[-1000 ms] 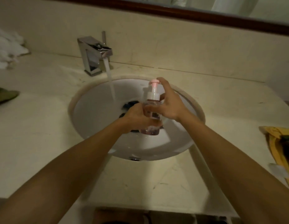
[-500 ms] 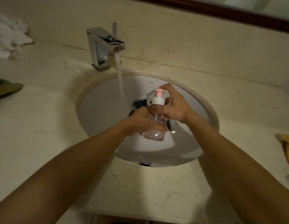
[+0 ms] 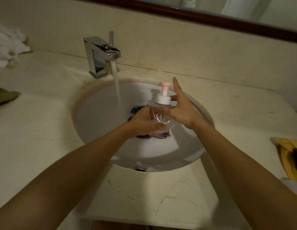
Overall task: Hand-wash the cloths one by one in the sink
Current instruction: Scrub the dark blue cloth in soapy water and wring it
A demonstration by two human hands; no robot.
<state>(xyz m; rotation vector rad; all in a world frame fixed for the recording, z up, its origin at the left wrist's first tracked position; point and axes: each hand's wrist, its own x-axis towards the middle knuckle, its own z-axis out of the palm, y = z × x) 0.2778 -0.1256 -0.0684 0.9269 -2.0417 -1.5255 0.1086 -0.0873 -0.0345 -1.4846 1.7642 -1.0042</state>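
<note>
Left grip [image 3: 144, 121] holds bottle [image 3: 163, 101]; right grip [image 3: 182, 111] splayed

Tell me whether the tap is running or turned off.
Running: a stream of water falls from the faucet spout into the sink, landing just left of the dark cloth.
</note>
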